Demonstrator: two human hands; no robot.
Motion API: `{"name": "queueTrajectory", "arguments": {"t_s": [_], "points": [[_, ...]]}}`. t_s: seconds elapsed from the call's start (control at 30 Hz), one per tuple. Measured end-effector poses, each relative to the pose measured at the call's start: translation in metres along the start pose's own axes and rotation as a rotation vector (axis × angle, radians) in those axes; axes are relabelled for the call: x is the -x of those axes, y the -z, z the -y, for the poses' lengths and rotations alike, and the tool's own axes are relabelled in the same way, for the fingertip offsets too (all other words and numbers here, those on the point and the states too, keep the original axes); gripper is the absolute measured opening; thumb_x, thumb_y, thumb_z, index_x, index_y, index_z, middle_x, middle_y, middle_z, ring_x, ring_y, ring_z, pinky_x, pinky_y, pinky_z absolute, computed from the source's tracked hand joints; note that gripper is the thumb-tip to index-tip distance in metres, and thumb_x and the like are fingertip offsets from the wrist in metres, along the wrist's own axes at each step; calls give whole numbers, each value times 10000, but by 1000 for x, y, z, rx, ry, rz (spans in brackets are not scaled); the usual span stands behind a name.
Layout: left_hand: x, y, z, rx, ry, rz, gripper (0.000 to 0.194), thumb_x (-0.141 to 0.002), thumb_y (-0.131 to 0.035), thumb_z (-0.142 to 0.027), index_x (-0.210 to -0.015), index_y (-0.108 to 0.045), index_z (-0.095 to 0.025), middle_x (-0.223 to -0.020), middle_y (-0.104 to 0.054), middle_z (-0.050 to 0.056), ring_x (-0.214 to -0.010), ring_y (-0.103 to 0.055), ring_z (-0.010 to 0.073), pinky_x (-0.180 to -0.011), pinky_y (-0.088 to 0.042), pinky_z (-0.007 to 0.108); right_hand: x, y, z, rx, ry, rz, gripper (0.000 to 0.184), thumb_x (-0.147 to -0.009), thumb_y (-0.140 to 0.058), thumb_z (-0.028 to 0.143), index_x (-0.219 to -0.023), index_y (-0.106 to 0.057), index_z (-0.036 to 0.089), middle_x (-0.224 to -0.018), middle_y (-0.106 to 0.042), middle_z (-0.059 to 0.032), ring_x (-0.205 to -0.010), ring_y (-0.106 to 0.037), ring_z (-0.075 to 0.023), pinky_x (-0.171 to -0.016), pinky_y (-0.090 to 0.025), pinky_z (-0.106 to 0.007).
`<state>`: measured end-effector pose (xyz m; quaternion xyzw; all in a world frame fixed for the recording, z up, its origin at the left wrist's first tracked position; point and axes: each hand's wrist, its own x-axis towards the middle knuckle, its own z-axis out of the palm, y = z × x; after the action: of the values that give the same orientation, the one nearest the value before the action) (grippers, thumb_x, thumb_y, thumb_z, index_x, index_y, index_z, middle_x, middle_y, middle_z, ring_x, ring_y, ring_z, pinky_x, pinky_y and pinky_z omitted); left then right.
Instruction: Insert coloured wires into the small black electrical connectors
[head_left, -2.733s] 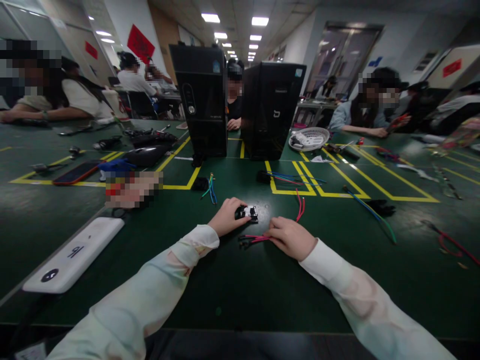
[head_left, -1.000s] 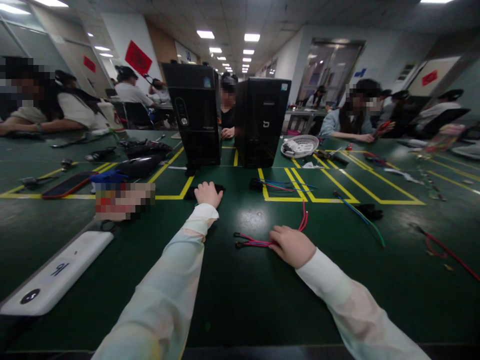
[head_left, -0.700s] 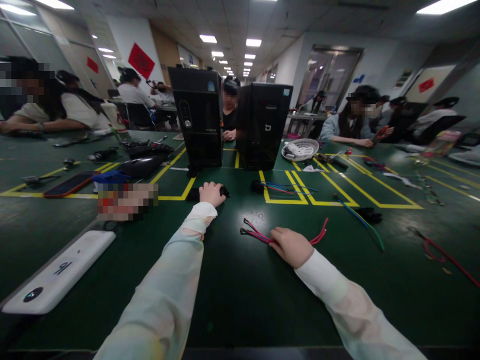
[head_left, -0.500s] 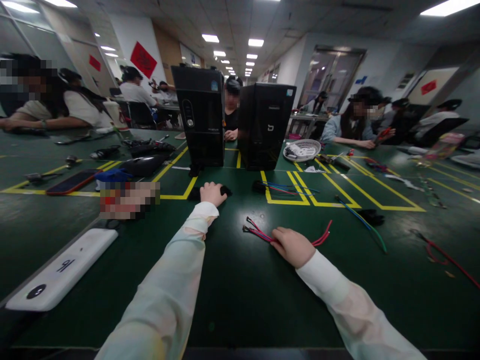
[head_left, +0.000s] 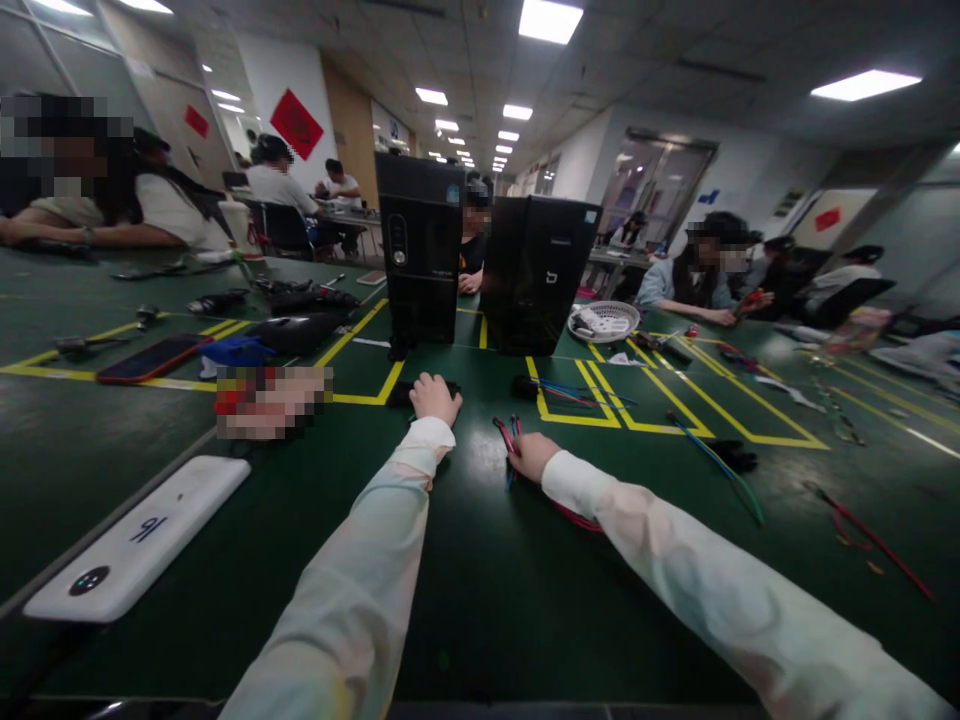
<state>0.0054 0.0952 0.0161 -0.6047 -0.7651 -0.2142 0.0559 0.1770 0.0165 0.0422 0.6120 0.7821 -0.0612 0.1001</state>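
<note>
My left hand rests palm down with fingers curled over a flat black object in front of the left computer case; its kind is mostly hidden. My right hand pinches a bundle of red and blue wires with dark ends, low on the green table. The wires' other ends trail out under my right sleeve. Beyond the hands lies another bunch of thin coloured wires with a black connector.
Two black computer cases stand upright ahead. At left are a white power bank-like device, a phone and dark tools. To the right lie a white basket, green-blue wires and a red wire. Co-workers sit around.
My right hand has moved left and slightly forward with the wires, turning them so their ends point more away from me. My left hand stays at the black object. The camera view has shifted slightly.
</note>
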Motion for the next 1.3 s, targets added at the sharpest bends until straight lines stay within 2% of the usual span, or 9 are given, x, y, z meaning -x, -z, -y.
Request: {"name": "queueTrajectory", "arguments": {"t_s": [0.17, 0.23, 0.33, 0.5, 0.67, 0.8, 0.9, 1.07, 1.3], "points": [[3, 4, 3, -3, -90, -39, 429, -783, -496, -443, -1045, -499, -103, -1084, -476, 174, -1028, -422, 312, -814, -338, 389, -26, 4, 21, 8, -70, -21, 320, -837, -399, 298, -991, -625, 133, -1008, -641, -147, -921, -621, -226, -727, -465, -265], [5, 7, 4, 14, -105, -38, 451, -786, -489, -461, -1064, -492, -106, -1084, -478, 176, -1025, -417, 318, -818, -328, 396, -25, 3, 21, 16, -90, -32, 336, -841, -395, 326, -1006, -622, 142, -1001, -641, -144, -917, -621, -233, -734, -469, -277], [8, 13, 2, 73, -129, -19, 487, -817, -419, -485, -1135, -459, -119, -1128, -459, 175, -1051, -397, 329, -838, -306, 416, -18, 1, 14, 44, -149, -41, 405, -852, -365, 371, -1010, -623, 102, -1006, -624, -194, -926, -615, -272, -748, -473, -327], [21, 23, -7, 137, -229, -48, 434, -848, -379, -414, -1196, -431, -158, -1135, -463, 153, -1050, -392, 318, -848, -291, 414, -15, -1, 7, 52, -221, 3, 403, -817, -423, 356, -1057, -607, 90, -1012, -621, -195, -928, -617, -269, -741, -482, -319], [46, 34, -8, 165, -388, -96, 320, -847, -396, -310, -1130, -482, -188, -1067, -486, 122, -1010, -404, 290, -833, -300, 407, -24, 2, 11, 19, -233, 60, 415, -788, -503, 352, -1089, -590, 80, -1055, -606, -197, -991, -589, -278, -768, -480, -311], [75, 43, -1, 213, -515, -25, 204, -838, -417, -269, -971, -552, -191, -995, -506, 113, -987, -419, 272, -813, -313, 406, -36, 6, 22, -21, -195, 80, 354, -821, -527, 320, -1077, -581, 81, -1085, -582, -181, -1016, -564, -245, -831, -458, -313], [99, 50, 6, 256, -609, 31, 150, -832, -435, -261, -883, -560, -194, -934, -534, 93, -948, -444, 248, -796, -333, 394, -49, 9, 34, -68, -166, 87, 337, -863, -500, 345, -1137, -507, 148, -1130, -536, -75, -965, -550, -174, -815, -474, -382], [119, 56, 15, 433, -500, 43, 100, -818, -452, -242, -862, -534, -208, -822, -542, 35, -837, -487, 188, -738, -384, 330, -75, 18, 54, -182, -189, 77, 340, -860, -508, 340, -1137, -507, 144, -1130, -534, -79, -965, -550, -175, -814, -475, -375], [110, 47, 19, 519, -411, 50, 62, -787, -472, -199, -799, -532, -205, -752, -521, 8, -770, -496, 157, -716, -409, 295, -108, 30, 69, -426, -223, 69, 343, -857, -514, 340, -1138, -506, 142, -1129, -534, -79, -969, -549, -177, -814, -474, -374]]}}
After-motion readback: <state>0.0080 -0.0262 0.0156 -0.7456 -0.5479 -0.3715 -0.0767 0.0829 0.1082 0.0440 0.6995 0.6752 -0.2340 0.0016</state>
